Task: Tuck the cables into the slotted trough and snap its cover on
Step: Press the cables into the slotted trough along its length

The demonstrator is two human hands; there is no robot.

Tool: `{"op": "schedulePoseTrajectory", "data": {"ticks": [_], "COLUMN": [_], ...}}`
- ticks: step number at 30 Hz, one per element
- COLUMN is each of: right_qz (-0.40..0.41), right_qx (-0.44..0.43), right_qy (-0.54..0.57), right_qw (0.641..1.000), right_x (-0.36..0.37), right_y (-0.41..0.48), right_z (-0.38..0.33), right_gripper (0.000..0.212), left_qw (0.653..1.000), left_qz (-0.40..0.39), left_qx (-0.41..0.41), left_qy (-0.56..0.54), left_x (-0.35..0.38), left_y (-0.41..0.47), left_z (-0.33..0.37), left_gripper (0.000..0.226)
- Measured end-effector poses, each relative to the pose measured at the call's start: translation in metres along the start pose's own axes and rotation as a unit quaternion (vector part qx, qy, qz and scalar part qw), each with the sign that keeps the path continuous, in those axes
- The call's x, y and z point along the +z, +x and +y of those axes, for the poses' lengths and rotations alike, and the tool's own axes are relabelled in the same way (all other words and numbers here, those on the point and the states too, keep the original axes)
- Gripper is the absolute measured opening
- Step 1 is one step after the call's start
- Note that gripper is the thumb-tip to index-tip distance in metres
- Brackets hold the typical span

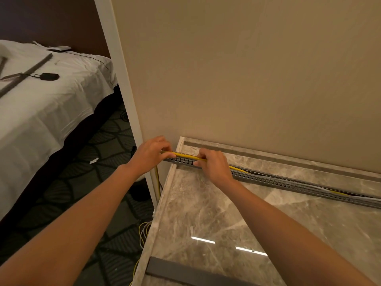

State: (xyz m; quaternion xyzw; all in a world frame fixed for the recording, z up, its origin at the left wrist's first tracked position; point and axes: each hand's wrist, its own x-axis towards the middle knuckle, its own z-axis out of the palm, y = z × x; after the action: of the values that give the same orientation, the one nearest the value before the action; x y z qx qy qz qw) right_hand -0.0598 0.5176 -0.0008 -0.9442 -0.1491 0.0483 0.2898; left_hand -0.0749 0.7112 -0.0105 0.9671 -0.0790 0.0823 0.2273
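Working at the left back corner of the marble counter [206, 213], hemmed in by the beige wall [226, 79] behind and the white corner trim [123, 89] to the left. Little room at that end: slotted trough [288, 181] laid along the counter near the wall, left end almost at the counter's edge, right end running out of view. Beyond the edge, a drop to the patterned carpet [92, 162], with loose cables [143, 234] hanging down the counter's side. Between trough and wall, a narrow recess [268, 155]. In front of the trough, open marble down to the near edge, with only the grey cover [185, 273] lying flat there, well apart from the trough. Both forearms stretched forward, converging on the trough's left end. Left hand [150, 153] at the very end, knuckles up, fingers curled, pinching the yellow cable [185, 155]. Right hand [214, 166] just beside it, fingers curled over the same cable, thumb against the trough's slotted side. Cable taut between the two hands, riding on top of the slots, then dipping inside to the right. Off to the left, a white bed [51, 100] with grey strips [31, 69] and a small black device [47, 76].
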Motion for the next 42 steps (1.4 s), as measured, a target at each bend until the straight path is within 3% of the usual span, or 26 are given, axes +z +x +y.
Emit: {"op": "schedulePoseTrajectory", "data": {"ticks": [4, 9, 12, 17, 20, 24, 27, 30, 32, 34, 37, 42], "right_qz": [0.007, 0.013, 0.000, -0.077, -0.122, -0.108, -0.052, -0.020, -0.032, -0.067, -0.103, -0.085], "right_qx": [-0.017, -0.011, 0.047, 0.204, 0.217, 0.241, 0.249, 0.217, 0.180, 0.140, 0.075, 0.016], "right_qy": [0.027, 0.119, 0.180, 0.241, 0.228, 0.204, 0.202, 0.234, 0.263, 0.245, 0.126, 0.008], "right_qw": [0.999, 0.993, 0.983, 0.946, 0.941, 0.943, 0.946, 0.947, 0.947, 0.957, 0.984, 0.996], "right_x": [0.004, 0.006, 0.003, -0.009, -0.018, -0.014, -0.005, -0.001, -0.003, -0.006, -0.006, -0.003], "right_y": [0.000, 0.000, 0.002, 0.017, 0.018, 0.021, 0.020, 0.013, 0.008, 0.003, 0.000, -0.002], "right_z": [0.006, 0.013, 0.012, 0.007, 0.005, 0.005, 0.006, 0.011, 0.015, 0.019, 0.024, 0.023], "right_gripper": [0.017, 0.019, 0.022, 0.021, 0.029, 0.029, 0.037, 0.044, 0.034, 0.016, 0.031, 0.033], "left_qw": [0.999, 0.999, 0.997, 0.976, 0.962, 0.937, 0.923, 0.879, 0.862, 0.868, 0.903, 0.952], "left_qz": [0.032, -0.040, -0.056, -0.057, -0.020, -0.039, 0.017, 0.131, 0.166, 0.167, 0.116, -0.047], "left_qx": [-0.012, -0.036, -0.057, -0.169, -0.222, -0.313, -0.330, -0.338, -0.347, -0.347, -0.324, -0.270], "left_qy": [-0.003, -0.002, -0.005, -0.129, -0.158, -0.151, -0.199, -0.310, -0.331, -0.312, -0.257, -0.139], "left_x": [-0.004, -0.002, 0.001, 0.015, 0.029, 0.033, 0.035, 0.033, 0.027, 0.024, 0.026, 0.030], "left_y": [0.000, 0.005, 0.012, 0.018, 0.020, 0.024, 0.021, 0.011, 0.004, -0.003, -0.013, -0.015], "left_z": [0.008, 0.024, 0.033, 0.048, 0.050, 0.054, 0.059, 0.052, 0.041, 0.028, 0.010, -0.012], "left_gripper": [0.013, 0.012, 0.013, 0.029, 0.019, 0.040, 0.040, 0.039, 0.039, 0.038, 0.038, 0.034]}}
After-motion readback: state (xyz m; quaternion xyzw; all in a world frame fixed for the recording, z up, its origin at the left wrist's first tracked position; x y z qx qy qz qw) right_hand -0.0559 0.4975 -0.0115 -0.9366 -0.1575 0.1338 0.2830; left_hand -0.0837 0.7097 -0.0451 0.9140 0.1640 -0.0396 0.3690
